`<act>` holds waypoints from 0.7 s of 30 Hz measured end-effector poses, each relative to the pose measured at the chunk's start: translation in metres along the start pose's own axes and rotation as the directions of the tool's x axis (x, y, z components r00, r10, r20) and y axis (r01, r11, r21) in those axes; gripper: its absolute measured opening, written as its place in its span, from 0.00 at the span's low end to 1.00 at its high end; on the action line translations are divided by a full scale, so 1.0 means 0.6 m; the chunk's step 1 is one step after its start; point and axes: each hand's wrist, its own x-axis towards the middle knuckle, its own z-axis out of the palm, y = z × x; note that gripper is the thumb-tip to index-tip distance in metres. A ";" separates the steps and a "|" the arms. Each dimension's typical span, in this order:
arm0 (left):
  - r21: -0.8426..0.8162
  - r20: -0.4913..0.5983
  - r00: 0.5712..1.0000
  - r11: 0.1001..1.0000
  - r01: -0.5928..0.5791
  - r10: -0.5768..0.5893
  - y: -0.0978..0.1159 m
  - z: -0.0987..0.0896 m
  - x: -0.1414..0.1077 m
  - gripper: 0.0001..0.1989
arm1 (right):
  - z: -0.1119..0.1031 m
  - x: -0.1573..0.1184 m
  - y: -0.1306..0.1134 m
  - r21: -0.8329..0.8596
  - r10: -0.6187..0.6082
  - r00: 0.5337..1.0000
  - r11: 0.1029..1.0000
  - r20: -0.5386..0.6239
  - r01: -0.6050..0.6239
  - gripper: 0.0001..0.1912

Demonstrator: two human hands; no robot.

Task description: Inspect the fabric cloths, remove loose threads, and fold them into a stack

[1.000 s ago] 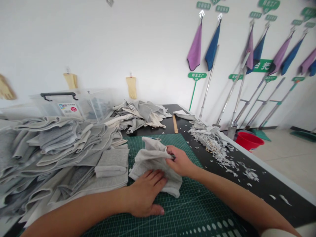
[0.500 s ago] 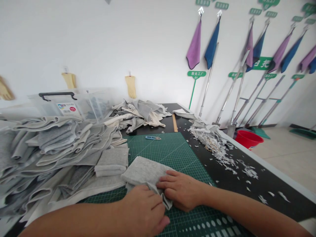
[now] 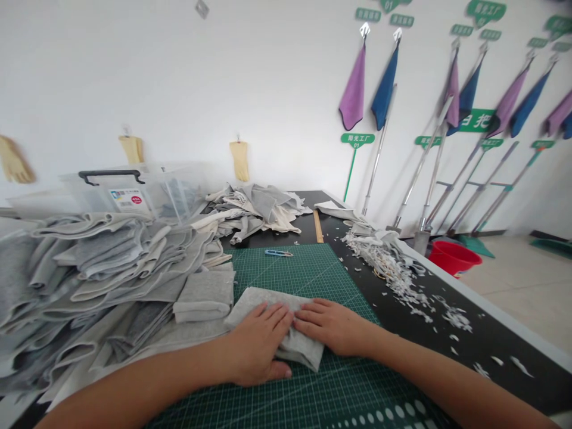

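A folded piece of grey fabric [image 3: 304, 350] lies on the green cutting mat [image 3: 295, 271]. My left hand [image 3: 260, 345] rests palm down on its left and front part, fingers stretched out and thumb apart. On its right part my right hand [image 3: 333, 326] lies flat, with the fingers extended toward the left hand's fingertips. Another folded grey fabric piece [image 3: 203, 293] sits just left of the one under my hands. Farther back on the mat are blue thread snips [image 3: 278, 253].
A large heap of grey fabric [image 3: 134, 256] covers the left side, with a clear plastic box [image 3: 156, 185] behind. More fabric scraps [image 3: 261, 208] and a wooden ruler [image 3: 318, 226] lie at the back. White trimmings [image 3: 393, 268] litter the black tabletop at right. A red bucket [image 3: 453, 257] stands on the floor.
My left hand has gone from curled fingers at the fabric's near edge to lying flat on top. The near edge is now folded smoother, and my right hand's fingers have straightened.
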 end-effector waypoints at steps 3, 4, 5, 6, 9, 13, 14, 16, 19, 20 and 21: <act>0.013 -0.045 0.999 1.000 0.009 -0.008 0.002 -0.006 0.002 0.44 | 0.001 -0.002 0.007 -0.008 0.113 0.993 0.994 -0.022 -0.113 0.20; 0.018 -0.079 0.997 1.000 0.015 -0.014 0.002 -0.008 0.003 0.44 | 0.000 -0.003 0.010 0.025 0.161 0.986 0.987 -0.044 -0.160 0.20; 0.021 -0.121 0.993 1.000 0.021 -0.019 0.001 -0.010 0.005 0.44 | -0.003 -0.004 0.013 0.079 0.211 0.974 0.976 -0.081 -0.204 0.20; 0.025 -0.170 0.985 0.999 0.031 -0.026 0.001 -0.013 0.006 0.43 | -0.007 -0.006 0.015 0.152 0.249 0.960 0.962 -0.130 -0.229 0.21; 0.047 -0.302 0.953 0.998 0.033 -0.017 -0.003 -0.025 0.007 0.39 | -0.023 -0.008 0.020 0.392 0.280 0.904 0.909 -0.324 -0.141 0.23; 0.024 -0.406 0.913 0.998 0.061 -0.046 -0.011 -0.044 -0.003 0.30 | -0.036 -0.010 0.020 0.540 0.314 0.809 0.842 -0.497 0.005 0.21; -0.007 -0.421 0.904 0.997 0.082 -0.077 -0.014 -0.049 -0.006 0.26 | -0.034 -0.011 0.019 0.568 0.341 0.797 0.823 -0.498 0.003 0.20; -0.070 -0.421 0.896 0.990 0.124 -0.142 -0.016 -0.059 -0.014 0.21 | -0.026 -0.012 0.019 0.639 0.429 0.781 0.768 -0.455 -0.049 0.15; -0.110 -0.367 0.906 0.977 0.184 -0.212 -0.014 -0.073 -0.023 0.20 | -0.007 -0.011 0.015 0.751 0.593 0.730 0.638 -0.339 -0.169 0.09; -0.112 -0.340 0.913 0.973 0.200 -0.226 -0.011 -0.076 -0.024 0.20 | -0.003 -0.009 0.012 0.778 0.638 0.706 0.596 -0.307 -0.200 0.08; -0.120 -0.309 0.920 0.969 0.214 -0.241 -0.008 -0.078 -0.023 0.22 | 0.000 -0.007 0.008 0.794 0.665 0.691 0.567 -0.283 -0.220 0.07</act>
